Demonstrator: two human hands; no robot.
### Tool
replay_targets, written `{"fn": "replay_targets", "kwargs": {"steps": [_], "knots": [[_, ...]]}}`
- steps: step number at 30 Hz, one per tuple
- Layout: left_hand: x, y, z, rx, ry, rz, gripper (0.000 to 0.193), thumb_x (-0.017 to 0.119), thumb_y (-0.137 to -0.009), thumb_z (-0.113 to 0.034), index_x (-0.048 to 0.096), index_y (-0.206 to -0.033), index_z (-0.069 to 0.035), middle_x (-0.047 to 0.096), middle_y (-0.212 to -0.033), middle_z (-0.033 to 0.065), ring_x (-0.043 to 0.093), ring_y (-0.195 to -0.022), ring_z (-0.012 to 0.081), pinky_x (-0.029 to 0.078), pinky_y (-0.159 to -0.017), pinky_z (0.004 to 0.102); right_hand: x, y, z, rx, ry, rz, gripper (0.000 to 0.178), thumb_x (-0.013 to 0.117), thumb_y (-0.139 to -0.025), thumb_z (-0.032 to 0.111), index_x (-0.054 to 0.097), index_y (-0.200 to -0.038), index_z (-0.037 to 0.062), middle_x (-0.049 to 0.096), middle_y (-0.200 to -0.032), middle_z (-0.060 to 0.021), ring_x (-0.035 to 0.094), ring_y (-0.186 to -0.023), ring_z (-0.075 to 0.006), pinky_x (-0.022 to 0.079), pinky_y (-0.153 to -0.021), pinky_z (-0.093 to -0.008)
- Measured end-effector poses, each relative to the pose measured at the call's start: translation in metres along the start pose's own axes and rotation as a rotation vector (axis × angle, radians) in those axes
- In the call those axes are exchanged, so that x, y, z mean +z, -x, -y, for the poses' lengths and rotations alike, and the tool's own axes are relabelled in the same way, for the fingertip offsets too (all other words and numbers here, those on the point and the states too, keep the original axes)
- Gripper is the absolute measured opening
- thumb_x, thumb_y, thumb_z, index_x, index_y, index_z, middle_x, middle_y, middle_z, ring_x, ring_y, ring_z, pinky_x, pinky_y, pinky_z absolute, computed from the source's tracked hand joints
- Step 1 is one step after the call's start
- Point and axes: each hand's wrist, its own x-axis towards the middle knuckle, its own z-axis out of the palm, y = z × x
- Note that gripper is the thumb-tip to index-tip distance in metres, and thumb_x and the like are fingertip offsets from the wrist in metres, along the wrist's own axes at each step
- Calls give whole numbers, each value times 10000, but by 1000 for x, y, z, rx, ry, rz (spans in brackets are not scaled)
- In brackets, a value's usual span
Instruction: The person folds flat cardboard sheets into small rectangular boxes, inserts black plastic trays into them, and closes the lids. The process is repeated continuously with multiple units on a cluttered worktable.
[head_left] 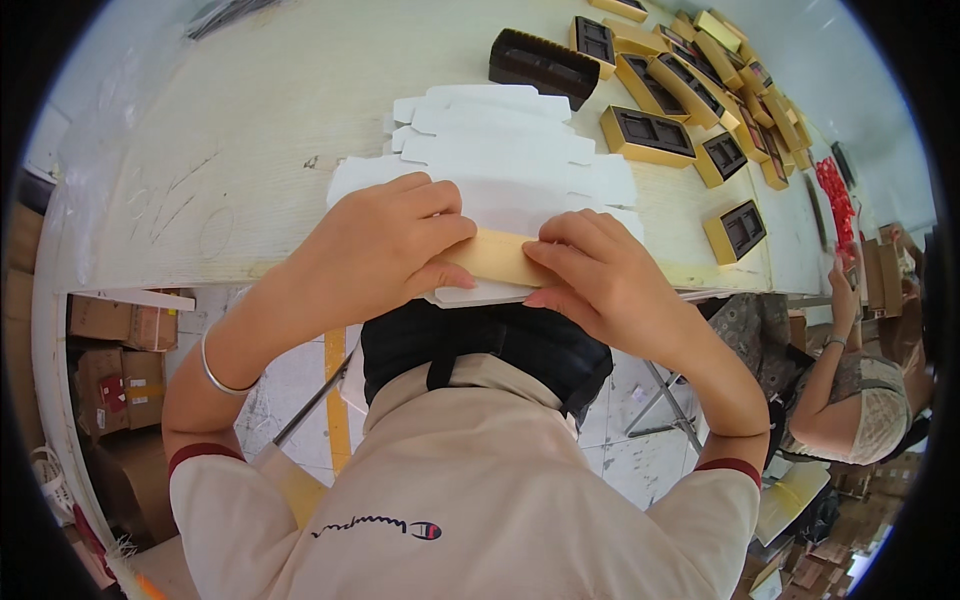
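A narrow gold cardboard piece (490, 258) lies across the near edge of the table, folded or bent along its length. My left hand (395, 240) pinches its left end between thumb and fingers. At its right end my right hand (598, 270) grips it the same way. Under and beyond the piece, several flat white die-cut cardboard sheets (490, 145) overlap in a stack, with tabs and notches along their sides. The fingers cover both ends of the gold piece.
A dark brown plastic tray (540, 65) stands behind the sheets. Gold boxes with black inserts (648, 135) spread over the table's right side, piled toward the back. Red items (835, 205) lie farther right, near a co-worker's hand (845, 290). Cardboard cartons (125, 375) sit below the table at left.
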Motion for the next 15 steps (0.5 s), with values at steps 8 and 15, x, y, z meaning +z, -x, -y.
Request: {"fn": "replay_targets", "kwargs": {"steps": [8,15], "knots": [[-4,-15,5,-39,-16,108,108,655,-805,-128,630,-848,-32,579,-807,67,563,-774,254,464,-666,351,-2,-13,3,160,32,47,142,668,-801,132,628,-843,2,570,-836,-134,561,-797,-317,444,-697,-390],[15,-21,13,9,-261,-61,81,647,-808,-104,632,-867,-52,578,-815,75,549,-742,261,431,-644,360,-12,-41,-21,375,-211,231,136,581,-858,93,624,-824,-31,616,-737,-202,581,-704,-383,464,-658,-419]]}}
